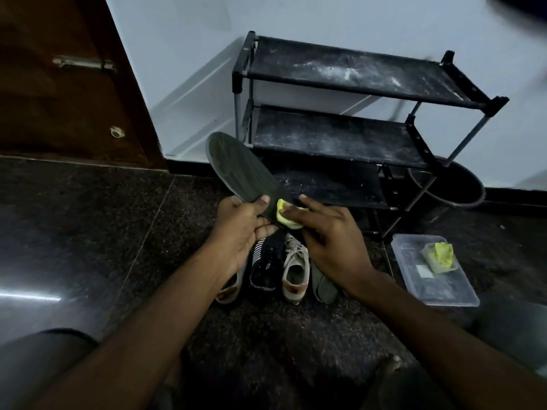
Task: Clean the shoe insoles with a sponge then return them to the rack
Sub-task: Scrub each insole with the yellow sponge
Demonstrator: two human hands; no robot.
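A dark grey insole (236, 167) is held up in front of the rack, toe end pointing up and left. My left hand (239, 229) grips its heel end, thumb on top. My right hand (328, 232) presses a yellow sponge (284, 216) onto the insole's heel area, fingers laid over the sponge. The black three-shelf shoe rack (340, 134) stands against the wall behind, its shelves dusty with white powder. Another grey insole (324, 287) lies on the floor under my right wrist.
Two beige sneakers (294, 273) and a black shoe (265, 270) sit on the dark floor below my hands. A clear plastic tub (435, 279) holding a second yellow sponge (441, 257) is at right. A black bucket (455, 187) stands behind the rack; a brown door (65, 84) is left.
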